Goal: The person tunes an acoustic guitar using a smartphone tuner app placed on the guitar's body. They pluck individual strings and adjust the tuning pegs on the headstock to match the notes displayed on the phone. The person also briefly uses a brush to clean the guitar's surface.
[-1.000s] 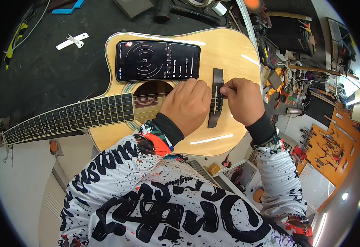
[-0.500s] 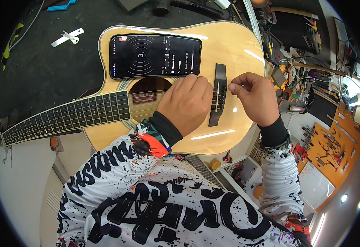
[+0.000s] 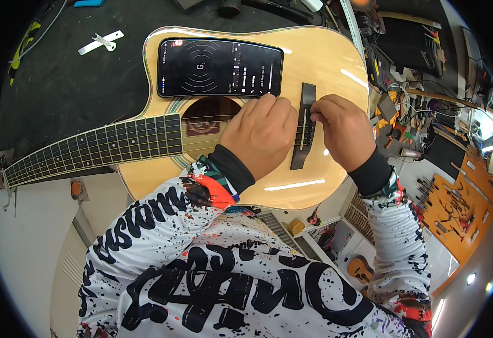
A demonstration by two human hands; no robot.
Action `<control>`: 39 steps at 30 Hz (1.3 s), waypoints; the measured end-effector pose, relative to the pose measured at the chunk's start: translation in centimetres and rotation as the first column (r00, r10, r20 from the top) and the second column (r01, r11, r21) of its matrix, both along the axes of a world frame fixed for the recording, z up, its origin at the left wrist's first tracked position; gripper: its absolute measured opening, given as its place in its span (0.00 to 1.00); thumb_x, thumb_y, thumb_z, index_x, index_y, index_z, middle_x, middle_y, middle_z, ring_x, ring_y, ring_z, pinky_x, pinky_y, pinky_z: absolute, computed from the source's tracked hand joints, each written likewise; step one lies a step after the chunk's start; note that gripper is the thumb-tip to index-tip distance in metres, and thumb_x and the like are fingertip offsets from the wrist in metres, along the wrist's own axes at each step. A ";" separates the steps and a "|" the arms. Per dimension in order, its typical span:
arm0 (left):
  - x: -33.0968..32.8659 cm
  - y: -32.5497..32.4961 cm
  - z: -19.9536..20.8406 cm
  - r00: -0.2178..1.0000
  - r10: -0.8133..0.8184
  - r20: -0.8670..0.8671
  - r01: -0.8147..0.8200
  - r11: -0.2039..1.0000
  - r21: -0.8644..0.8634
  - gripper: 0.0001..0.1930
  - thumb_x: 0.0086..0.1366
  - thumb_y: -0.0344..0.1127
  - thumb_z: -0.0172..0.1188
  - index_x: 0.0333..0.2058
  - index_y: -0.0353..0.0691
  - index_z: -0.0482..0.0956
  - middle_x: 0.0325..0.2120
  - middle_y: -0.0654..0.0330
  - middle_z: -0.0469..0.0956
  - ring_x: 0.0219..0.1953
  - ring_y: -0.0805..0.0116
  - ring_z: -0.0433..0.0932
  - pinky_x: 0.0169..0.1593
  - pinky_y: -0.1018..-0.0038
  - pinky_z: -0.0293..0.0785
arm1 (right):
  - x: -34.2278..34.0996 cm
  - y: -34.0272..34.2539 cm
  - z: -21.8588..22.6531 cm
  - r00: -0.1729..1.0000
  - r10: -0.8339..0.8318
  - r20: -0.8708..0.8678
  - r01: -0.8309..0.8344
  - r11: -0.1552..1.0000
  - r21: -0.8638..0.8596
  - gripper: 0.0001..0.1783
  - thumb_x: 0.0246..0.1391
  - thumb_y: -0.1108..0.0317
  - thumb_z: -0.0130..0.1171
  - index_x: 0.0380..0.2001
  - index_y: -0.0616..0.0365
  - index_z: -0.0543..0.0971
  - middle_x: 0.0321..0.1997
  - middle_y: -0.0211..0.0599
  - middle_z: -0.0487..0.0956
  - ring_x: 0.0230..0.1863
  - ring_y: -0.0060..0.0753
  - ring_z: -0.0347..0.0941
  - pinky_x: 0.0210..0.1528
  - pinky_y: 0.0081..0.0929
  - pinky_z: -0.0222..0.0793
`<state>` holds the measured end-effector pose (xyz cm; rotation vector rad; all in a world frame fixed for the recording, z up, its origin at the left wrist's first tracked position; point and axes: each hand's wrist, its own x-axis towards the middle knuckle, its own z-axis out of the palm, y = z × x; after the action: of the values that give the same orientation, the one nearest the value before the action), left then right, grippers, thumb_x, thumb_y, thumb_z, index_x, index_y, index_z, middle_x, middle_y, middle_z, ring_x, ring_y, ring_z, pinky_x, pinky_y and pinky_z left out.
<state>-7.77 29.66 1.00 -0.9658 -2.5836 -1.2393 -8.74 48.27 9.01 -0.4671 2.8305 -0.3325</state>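
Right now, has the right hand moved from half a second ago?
Yes, the right hand moved left, closer to the dark bridge on the guitar.

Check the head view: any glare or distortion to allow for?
Head view: glare streaks mark the glossy acoustic guitar, one below its bridge; head view: lamps blow out at lower right; head view: the fretboard curves from fisheye distortion and the corners go black; head view: small print on the smartphone is hard to read.

Glossy pale-topped acoustic guitar point(image 3: 295, 65), face up, neck point(image 3: 97, 145) pointing left, across dark bench point(image 3: 60, 96) edge.
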 end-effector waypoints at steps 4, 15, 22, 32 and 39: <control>0.0 0.0 -0.1 1.000 0.005 -0.009 -0.006 1.000 -0.018 0.06 0.51 0.25 0.55 0.30 0.36 0.72 0.29 0.58 0.67 0.34 0.60 0.70 0.39 0.68 0.70 | -1.1 0.2 0.2 0.997 0.010 0.076 -0.011 1.000 0.019 0.03 0.48 0.79 0.61 0.26 0.62 0.76 0.28 0.44 0.77 0.32 0.50 0.75 0.36 0.40 0.71; 0.2 -0.7 0.8 0.999 -0.013 -0.052 0.006 0.993 -0.115 0.08 0.53 0.26 0.57 0.34 0.36 0.75 0.32 0.58 0.71 0.37 0.60 0.71 0.43 0.66 0.70 | -5.4 -0.1 1.3 0.888 -0.205 0.412 0.158 0.977 0.145 0.14 0.39 0.71 0.74 0.23 0.64 0.76 0.24 0.46 0.79 0.30 0.46 0.77 0.34 0.36 0.72; 2.1 -4.5 3.1 0.984 0.009 -0.178 -0.041 0.982 -0.182 0.17 0.56 0.30 0.64 0.45 0.34 0.78 0.41 0.55 0.75 0.46 0.55 0.74 0.48 0.62 0.71 | -3.3 5.1 1.7 0.912 -0.249 0.326 0.311 0.938 -0.153 0.14 0.50 0.65 0.70 0.35 0.64 0.81 0.26 0.34 0.80 0.29 0.25 0.75 0.36 0.24 0.72; 9.0 -21.1 5.8 0.986 0.164 0.003 -0.155 0.936 -0.316 0.23 0.54 0.26 0.68 0.50 0.38 0.79 0.48 0.50 0.75 0.55 0.47 0.74 0.56 0.58 0.71 | 8.2 2.4 2.0 0.712 -0.701 0.044 0.683 0.677 -0.275 0.14 0.56 0.61 0.66 0.37 0.62 0.81 0.29 0.35 0.83 0.30 0.25 0.77 0.37 0.24 0.71; 12.2 -33.9 4.2 0.935 0.346 -0.079 -0.348 0.853 -0.389 0.27 0.58 0.34 0.68 0.58 0.41 0.74 0.57 0.49 0.71 0.63 0.46 0.67 0.60 0.56 0.65 | 17.0 -5.7 1.5 0.567 -0.823 -0.012 0.784 0.544 -0.299 0.14 0.55 0.61 0.66 0.37 0.63 0.81 0.33 0.38 0.84 0.35 0.30 0.79 0.41 0.26 0.72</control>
<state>4.39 -4.21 5.17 -0.5011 -2.8949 -0.6303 8.25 42.54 10.51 0.9022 2.9568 -0.8799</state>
